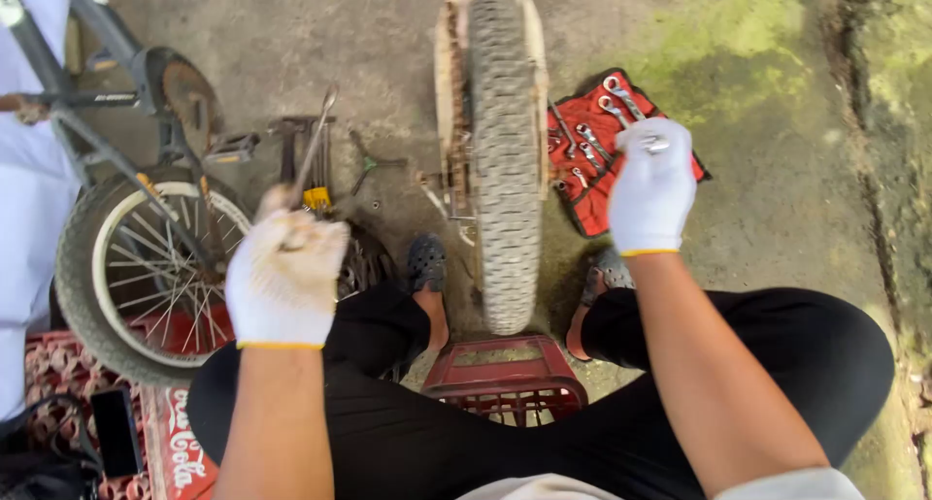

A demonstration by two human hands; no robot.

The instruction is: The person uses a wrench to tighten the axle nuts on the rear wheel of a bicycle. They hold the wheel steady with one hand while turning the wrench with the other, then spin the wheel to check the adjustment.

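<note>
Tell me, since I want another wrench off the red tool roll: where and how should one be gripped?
Grip a wrench by its slim shank, coming from above with fingertips. They lie flat, side by side on the red tool roll, so only their top faces are free. The right hand already hovers there; the knobby tire blocks the left side.

A knobbly tyre [505, 160] is seen standing upright between the hands, above a red crate [505, 379]. A small spoked bicycle wheel [146, 267] is propped left of the left hand, a phone [116, 430] laid below it.
</note>
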